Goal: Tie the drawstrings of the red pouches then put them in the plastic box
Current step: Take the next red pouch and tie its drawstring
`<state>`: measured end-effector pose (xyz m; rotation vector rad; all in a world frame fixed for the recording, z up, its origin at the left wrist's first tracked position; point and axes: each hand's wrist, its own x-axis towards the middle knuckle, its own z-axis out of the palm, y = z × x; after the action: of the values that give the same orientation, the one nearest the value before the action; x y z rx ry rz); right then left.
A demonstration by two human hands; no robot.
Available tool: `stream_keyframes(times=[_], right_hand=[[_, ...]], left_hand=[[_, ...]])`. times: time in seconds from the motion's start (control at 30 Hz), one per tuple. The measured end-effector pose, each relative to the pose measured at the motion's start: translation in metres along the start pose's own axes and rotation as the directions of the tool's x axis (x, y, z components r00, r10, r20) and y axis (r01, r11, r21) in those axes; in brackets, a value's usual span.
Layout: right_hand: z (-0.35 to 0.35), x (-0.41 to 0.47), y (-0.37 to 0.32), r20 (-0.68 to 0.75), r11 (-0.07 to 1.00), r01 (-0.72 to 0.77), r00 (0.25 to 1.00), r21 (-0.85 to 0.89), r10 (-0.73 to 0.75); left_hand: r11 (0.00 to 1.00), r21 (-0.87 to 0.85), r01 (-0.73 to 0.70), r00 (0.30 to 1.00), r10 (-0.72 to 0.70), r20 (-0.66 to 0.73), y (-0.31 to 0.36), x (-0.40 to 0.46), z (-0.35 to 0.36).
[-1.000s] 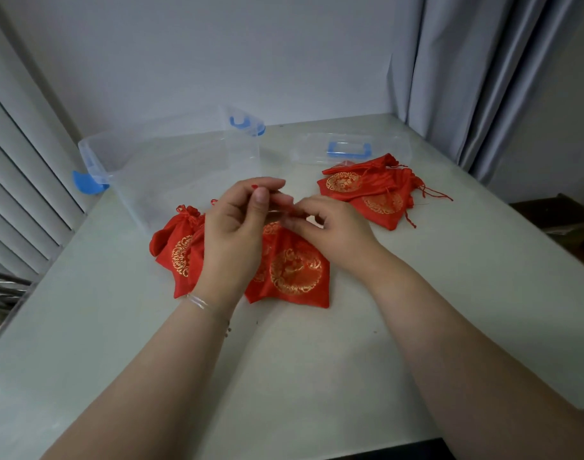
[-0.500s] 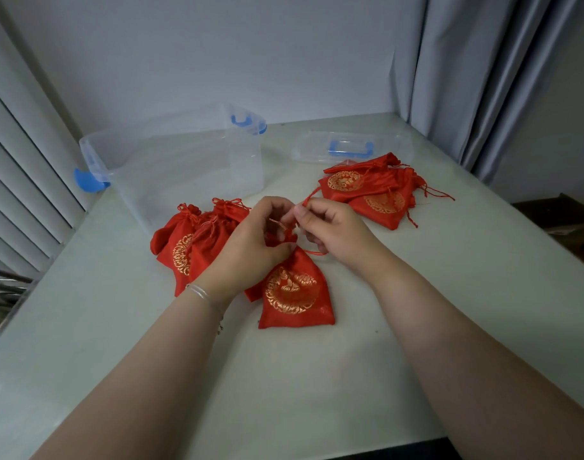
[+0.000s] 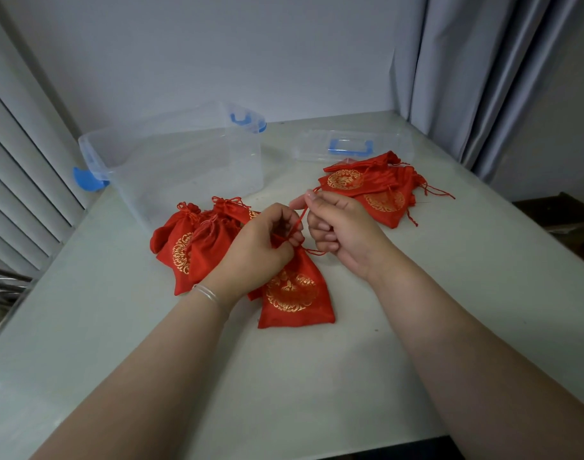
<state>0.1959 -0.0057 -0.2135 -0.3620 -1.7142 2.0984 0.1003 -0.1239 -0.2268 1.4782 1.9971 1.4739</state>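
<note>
Red satin pouch with gold medallion (image 3: pixel 295 290) lay flat on pale table (image 3: pixel 317 376), near clear plastic box with blue latches (image 3: pixel 184 161) (box open). Left hand (image 3: pixel 260 242) pinched pouch neck; right hand (image 3: pixel 337 227) pinched thin red drawstring (image 3: pixel 300 217).

Bare forearms, no sleeves; thin clear bangle (image 3: pixel 208 292) on left wrist.
</note>
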Motion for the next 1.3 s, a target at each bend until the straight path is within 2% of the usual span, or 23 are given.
stream_keyframes(times=[0.1,0.2,0.3,0.37,0.47,0.57,0.67,0.77,0.83,0.97,1.1,1.2,1.3], right_hand=[[0.000,0.000,-0.001,-0.013,0.990,-0.026,1.000,0.137,0.028],[0.001,0.000,-0.002,-0.028,0.966,-0.070,0.996,0.249,0.080],[0.005,0.000,-0.001,-0.025,0.924,-0.114,0.991,0.366,0.131],[0.006,0.001,-0.001,-0.017,0.887,-0.132,0.988,0.442,0.155],[0.004,0.002,-0.002,-0.034,0.858,-0.136,0.984,0.496,0.176],[0.000,0.004,-0.001,-0.077,0.882,-0.135,0.979,0.451,0.189],[-0.001,0.003,0.001,-0.094,0.938,-0.126,0.982,0.323,0.165],[0.002,0.001,0.000,-0.117,0.990,-0.084,0.988,0.116,0.097],[0.005,0.000,0.000,-0.125,0.999,-0.052,0.991,0.013,0.054],[0.007,-0.001,-0.003,-0.117,1.000,0.016,0.993,0.008,-0.015],[0.003,-0.001,-0.006,-0.153,1.000,0.026,0.988,0.015,-0.023],[0.000,-0.001,-0.007,-0.158,0.996,0.009,0.987,-0.084,-0.023],[-0.003,-0.004,-0.011,-0.109,0.941,0.037,0.991,-0.337,-0.078]], left_hand=[[0.978,0.203,-0.036,0.999,0.038,-0.004,-0.003,-0.002,0.001],[0.944,0.315,-0.101,0.994,0.088,0.058,-0.007,0.000,0.001],[0.821,0.538,-0.190,0.980,0.188,0.060,-0.013,0.004,0.004],[0.722,0.662,-0.201,0.970,0.243,0.029,-0.013,0.005,0.008],[0.674,0.719,-0.168,0.971,0.240,0.001,-0.012,0.005,0.010],[0.724,0.673,-0.151,0.978,0.208,-0.004,-0.010,0.007,0.008],[0.799,0.597,-0.077,0.977,0.181,-0.116,-0.012,0.006,0.004],[0.935,0.349,0.069,0.968,0.022,-0.249,-0.009,0.005,-0.004],[0.976,0.118,0.182,0.953,-0.146,-0.266,-0.005,0.005,-0.012],[0.929,-0.247,0.276,0.915,-0.332,-0.229,-0.003,0.004,-0.020],[0.812,-0.507,0.288,0.900,-0.410,-0.145,0.001,0.005,-0.020],[0.795,-0.544,0.268,0.918,-0.381,-0.105,0.004,0.005,-0.020],[0.893,-0.384,0.232,0.953,-0.289,-0.096,0.006,0.003,-0.021]])
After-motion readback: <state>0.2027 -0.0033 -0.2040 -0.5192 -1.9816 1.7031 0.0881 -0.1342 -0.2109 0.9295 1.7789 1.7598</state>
